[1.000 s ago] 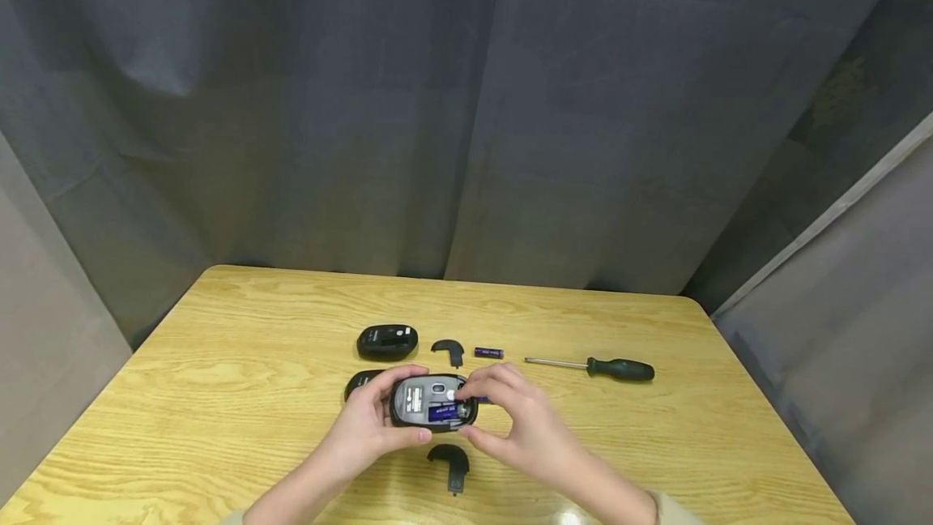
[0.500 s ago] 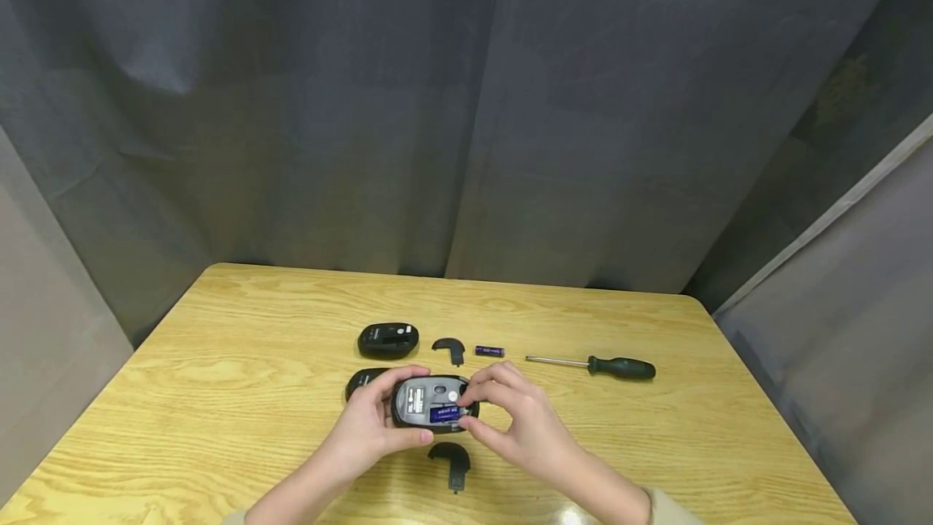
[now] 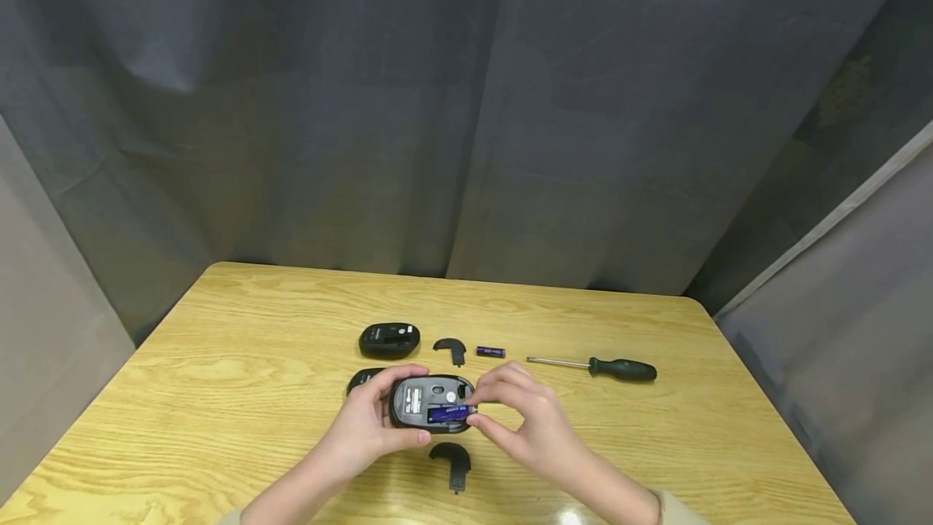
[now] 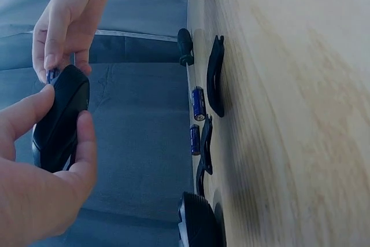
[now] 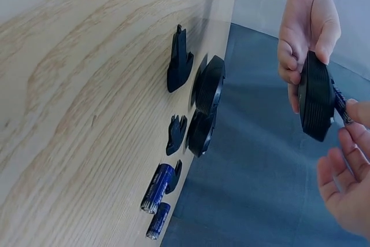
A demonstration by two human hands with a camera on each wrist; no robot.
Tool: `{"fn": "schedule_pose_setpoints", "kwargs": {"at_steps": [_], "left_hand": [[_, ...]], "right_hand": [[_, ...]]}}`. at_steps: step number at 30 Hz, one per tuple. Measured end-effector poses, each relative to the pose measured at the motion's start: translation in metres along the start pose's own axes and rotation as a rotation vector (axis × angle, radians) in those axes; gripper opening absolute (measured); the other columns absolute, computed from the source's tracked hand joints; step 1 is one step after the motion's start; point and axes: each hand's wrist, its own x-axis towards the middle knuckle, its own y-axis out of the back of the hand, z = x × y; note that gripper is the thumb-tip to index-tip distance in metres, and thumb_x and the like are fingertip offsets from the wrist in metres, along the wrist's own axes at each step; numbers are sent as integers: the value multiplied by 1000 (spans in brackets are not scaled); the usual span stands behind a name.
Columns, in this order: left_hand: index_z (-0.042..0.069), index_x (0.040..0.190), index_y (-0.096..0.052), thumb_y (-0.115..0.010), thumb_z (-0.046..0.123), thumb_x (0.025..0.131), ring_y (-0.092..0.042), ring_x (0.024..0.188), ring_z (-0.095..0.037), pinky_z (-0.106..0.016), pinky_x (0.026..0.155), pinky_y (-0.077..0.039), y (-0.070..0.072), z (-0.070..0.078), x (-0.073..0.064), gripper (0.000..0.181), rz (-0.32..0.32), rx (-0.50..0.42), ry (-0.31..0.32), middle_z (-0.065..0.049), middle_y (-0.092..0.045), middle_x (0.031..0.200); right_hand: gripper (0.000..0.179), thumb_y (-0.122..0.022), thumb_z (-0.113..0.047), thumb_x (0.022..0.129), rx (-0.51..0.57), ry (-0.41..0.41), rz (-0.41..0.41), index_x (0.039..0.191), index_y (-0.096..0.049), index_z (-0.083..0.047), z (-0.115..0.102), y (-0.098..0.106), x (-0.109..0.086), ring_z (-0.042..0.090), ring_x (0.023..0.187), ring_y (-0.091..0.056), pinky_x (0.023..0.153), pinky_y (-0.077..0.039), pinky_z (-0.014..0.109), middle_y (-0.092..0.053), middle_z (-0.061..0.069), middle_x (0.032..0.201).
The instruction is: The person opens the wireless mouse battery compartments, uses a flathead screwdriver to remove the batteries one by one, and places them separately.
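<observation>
My left hand holds a black computer mouse, its grey underside and open battery compartment facing up in the head view. Thumb and fingers grip it by its sides. A blue-purple battery lies partly in that compartment; its right end sticks up and out. My right hand pinches this raised end between thumb and fingertip. From the right wrist view, the battery stands tilted against the mouse. Both hands are above the table.
Two other black mice lie upside down, one partly behind my left hand. Black battery covers lie on the wooden table. Two loose batteries lie near the covers. A screwdriver with a dark handle lies farther right.
The battery's right end has come up out of the compartment, and my right fingers now pinch it after pressing at that end. My right hand has shifted slightly right; the left stays put.
</observation>
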Motion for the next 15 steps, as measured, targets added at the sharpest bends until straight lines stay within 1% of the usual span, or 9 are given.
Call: {"fn": "schedule_pose_setpoints", "kwargs": {"at_steps": [4, 8, 12, 15], "left_hand": [[6, 131, -48, -78, -9, 64, -60, 109, -30, -29, 86, -54, 3, 0, -2, 75, 14, 7, -1, -22, -48, 131], [7, 130, -49, -79, -9, 62, -60, 108, -31, -29, 85, -54, 5, 0, -4, 77, 40, 26, 6, -22, -49, 129], [7, 129, -49, -79, -10, 62, -60, 108, -32, -28, 85, -54, 9, -2, -8, 76, 57, 62, 15, -22, -50, 129], [6, 129, -48, -79, -9, 62, -59, 109, -32, -28, 86, -54, 12, -4, -10, 75, 52, 73, 17, -22, -50, 129]], "right_hand": [[18, -77, -12, 76, 18, 23, 26, 92, -70, -15, 1, 5, -2, 12, 90, -60, 83, -52, 22, -67, -4, 92], [20, -78, -8, 74, 17, 47, 49, 92, -70, -12, 4, 9, -5, 14, 85, -62, 75, -53, 19, -69, -1, 89], [21, -78, -7, 73, 23, 30, 49, 91, -70, -11, 7, 13, -11, 13, 82, -61, 65, -52, 19, -69, 0, 88], [21, -79, -8, 72, 15, 0, 43, 91, -70, -12, 10, 15, -16, 11, 81, -61, 62, -52, 19, -69, -1, 88]]}}
